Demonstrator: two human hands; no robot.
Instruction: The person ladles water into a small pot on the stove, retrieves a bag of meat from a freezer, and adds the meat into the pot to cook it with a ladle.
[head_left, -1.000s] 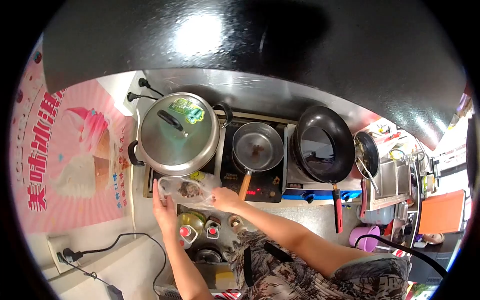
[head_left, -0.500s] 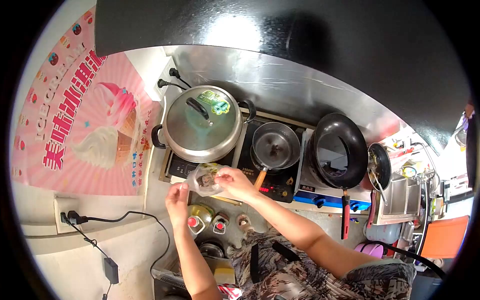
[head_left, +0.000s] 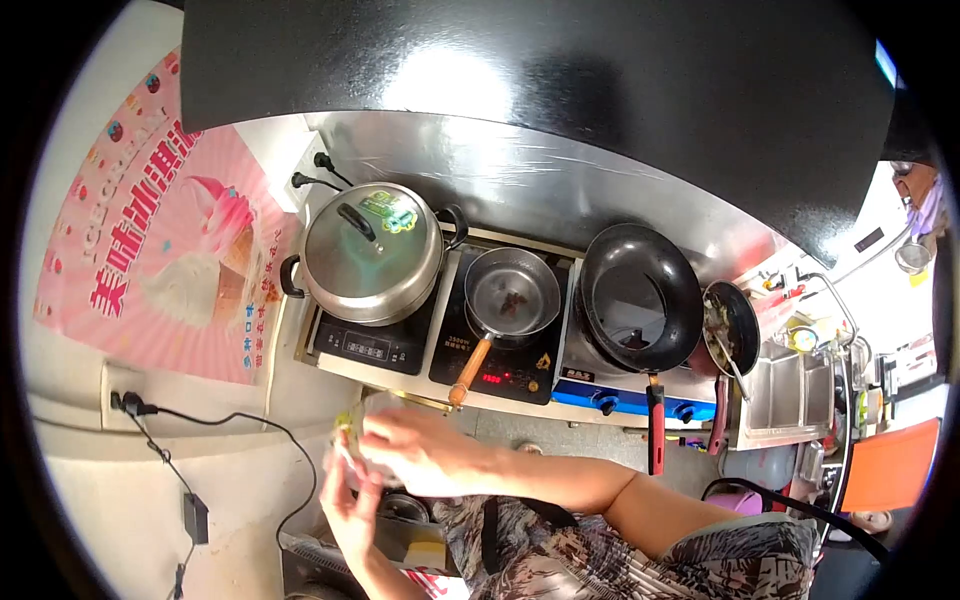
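A small clear plastic bag [head_left: 344, 436] with a yellow-green patch is held low, in front of the counter's left part. My left hand [head_left: 350, 508] grips it from below, thumb up against the bag. Over its top, my right hand [head_left: 415, 450] is closed on the bag with curled fingers, smeared by motion. The two hands hide most of the bag, so its contents do not show. Beyond them, a small saucepan [head_left: 530, 282] with a wooden handle stands on the induction cooker [head_left: 520, 385]. Dark reddish pieces lie in the liquid at its bottom.
A large lidded pot [head_left: 350, 265] stands left of the saucepan. Right of it are a black wok [head_left: 645, 280] and a smaller frying pan [head_left: 738, 320] with a utensil; handles jut forward. A black hood [head_left: 600, 110] overhangs the counter. A cord [head_left: 235, 418] hangs at left.
Both hands have come down and toward my body with the bag. My right hand has moved over the bag's top. The view has shifted slightly; the cookware stays put.
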